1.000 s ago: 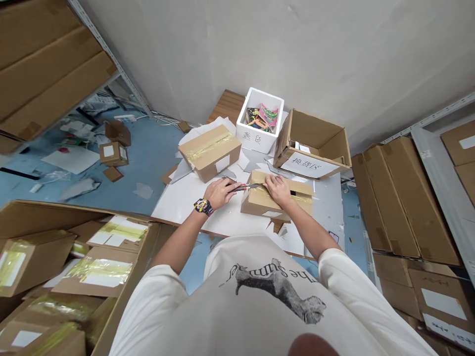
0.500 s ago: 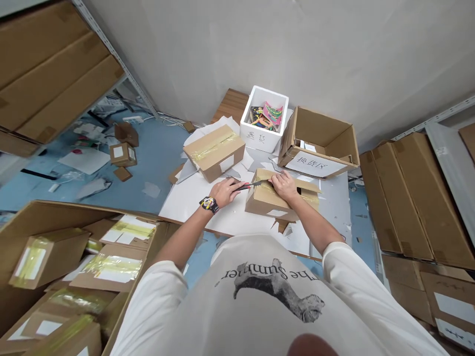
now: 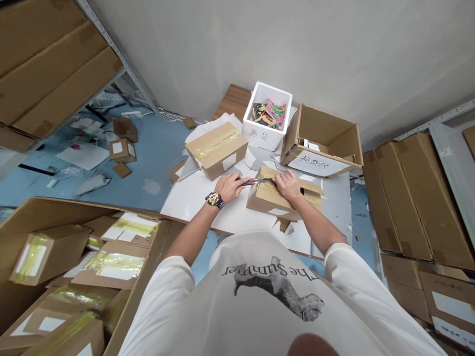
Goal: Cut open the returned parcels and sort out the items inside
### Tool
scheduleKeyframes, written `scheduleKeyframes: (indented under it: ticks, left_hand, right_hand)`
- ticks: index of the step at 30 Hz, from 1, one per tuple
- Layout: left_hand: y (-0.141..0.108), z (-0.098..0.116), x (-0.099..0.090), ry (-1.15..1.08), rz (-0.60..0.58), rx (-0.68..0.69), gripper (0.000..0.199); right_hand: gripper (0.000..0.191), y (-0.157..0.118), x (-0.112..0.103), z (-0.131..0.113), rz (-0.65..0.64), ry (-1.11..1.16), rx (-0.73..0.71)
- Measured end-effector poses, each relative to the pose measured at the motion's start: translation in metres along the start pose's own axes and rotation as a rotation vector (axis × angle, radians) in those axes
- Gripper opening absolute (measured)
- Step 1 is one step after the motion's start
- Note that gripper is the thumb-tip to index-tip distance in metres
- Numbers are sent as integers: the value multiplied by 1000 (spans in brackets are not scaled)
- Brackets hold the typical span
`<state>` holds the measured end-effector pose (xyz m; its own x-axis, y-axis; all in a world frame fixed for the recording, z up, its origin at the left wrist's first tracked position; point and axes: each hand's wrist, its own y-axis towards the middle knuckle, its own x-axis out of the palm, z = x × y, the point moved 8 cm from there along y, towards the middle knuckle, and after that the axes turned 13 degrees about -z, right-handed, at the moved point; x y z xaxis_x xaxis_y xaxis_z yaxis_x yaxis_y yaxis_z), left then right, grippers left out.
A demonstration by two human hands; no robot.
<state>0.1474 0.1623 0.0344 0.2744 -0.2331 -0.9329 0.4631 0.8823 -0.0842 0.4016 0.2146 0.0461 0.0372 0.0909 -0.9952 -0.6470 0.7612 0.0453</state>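
Pinching cutter [image 3: 251,182] w/ L fingers [image 3: 237,184], curling R fingers [image 3: 281,180] on box [image 3: 264,201] — can't tell if gripping. Prob. light, stiffish — hold by sides.

An open brown cardboard carton [image 3: 343,132] stands right of a white rectangular foam box [image 3: 272,142], a flat grey wall [image 3: 260,39] behind it.

On the white-topped bench [image 3: 196,198], a taped carton [image 3: 218,146] is set at the left, a white foam box [image 3: 261,138] and an open-topped carton [image 3: 334,133] along the back, and a partly opened carton [image 3: 265,198] nearer the front; pale paper scraps [image 3: 249,158] are strewn around the taped carton.
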Motion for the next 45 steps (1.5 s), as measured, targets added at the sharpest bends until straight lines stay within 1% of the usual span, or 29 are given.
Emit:
scheduleKeyframes:
  ticks: [2, 4, 6, 9, 10, 12, 14, 15, 17, 20, 22, 23, 25, 27, 28, 29, 30, 31, 33, 34, 35, 37, 38, 39, 40, 42, 43, 45]
  left_hand:
    - [8, 6, 1, -15, -24, 10, 50]
    - [10, 3, 0, -31, -41, 36, 50]
    - [3, -13, -4, -48, -26, 8, 50]
    - [-18, -50, -12, -83, 63, -142, 49]
    - [-23, -58, -14, -101, 95, -168, 50]
    - [-29, -64, -14, -153, 149, -170, 52]
    - [-28, -64, -6, -220, 180, -182, 54]
    - [-26, -66, 2, -252, 183, -218, 55]
    - [-23, -73, 30, -309, 145, -335, 56]
    - [-30, -91, 88, -359, 4, -519, 55]
    - [-44, -104, 125, -366, -71, -621, 56]
    - [-52, -109, 140, -363, -90, -665, 56]
    - [-67, -119, 161, -358, -104, -741, 58]
    - [-77, -124, 171, -367, -99, -798, 59]
    - [-79, -124, 171, -375, -82, -814, 58]
    - [-77, -122, 165, -384, -43, -810, 57]
    - [-72, -116, 155, -396, 17, -780, 55]
    - [-65, -108, 141, -417, 90, -719, 53]
    - [-44, -79, 107, -489, 231, -511, 45]
    - [-32, -59, 89, -536, 272, -376, 41]
    - [-20, -38, 71, -571, 287, -237, 38]
    - [0, 10, 41, -550, 248, 25, 36]
    - [9, 33, 30, -495, 197, 126, 35]
    - [16, 53, 22, -423, 135, 194, 34]
    - [22, 69, 17, -342, 70, 230, 33]
    - [32, 90, 11, -198, -39, 237, 39]
    - [36, 96, 8, -148, -73, 228, 44]
    - [42, 103, 1, -112, -113, 233, 54]
  right_hand:
    - [50, 1, 1, 3, -16, 1, -3]
    - [49, 2, 0, 4, -33, 22, -4]
    - [49, 0, -3, 6, -34, 41, 16]
    - [51, -3, -7, 6, -28, 50, 53]
    - [52, -4, -8, 4, -32, 52, 58]
    - [51, -4, -10, 1, -49, 63, 65]
    - [49, -5, -13, -1, -63, 76, 88]
    - [48, -5, -15, -2, -69, 80, 99]
    - [47, -8, -21, -5, -81, 84, 114]
    - [44, -19, -29, -12, -98, 97, 131]
    - [43, -32, -31, -16, -111, 120, 145]
    - [43, -41, -32, -17, -117, 136, 153]
    - [43, -64, -32, -15, -113, 175, 182]
    - [42, -94, -34, -5, -64, 211, 268]
    - [42, -110, -35, 3, -24, 224, 336]
    - [41, -128, -35, 11, 18, 232, 413]
    - [40, -146, -35, 19, 50, 236, 488]
    - [40, -162, -33, 24, 65, 241, 547]
    - [40, -184, -25, 28, 41, 259, 598]
    - [41, -190, -21, 26, 13, 275, 598]
    - [43, -193, -17, 24, -15, 291, 592]
    - [50, -191, -11, 19, -64, 311, 589]
    - [54, -187, -9, 17, -90, 311, 593]
    - [58, -181, -8, 15, -120, 309, 594]
    - [60, -173, -8, 13, -152, 311, 589]
    - [61, -158, -9, 9, -206, 337, 557]
    - [59, -151, -12, 7, -218, 358, 536]
    - [49, -144, -21, 3, -202, 382, 496]
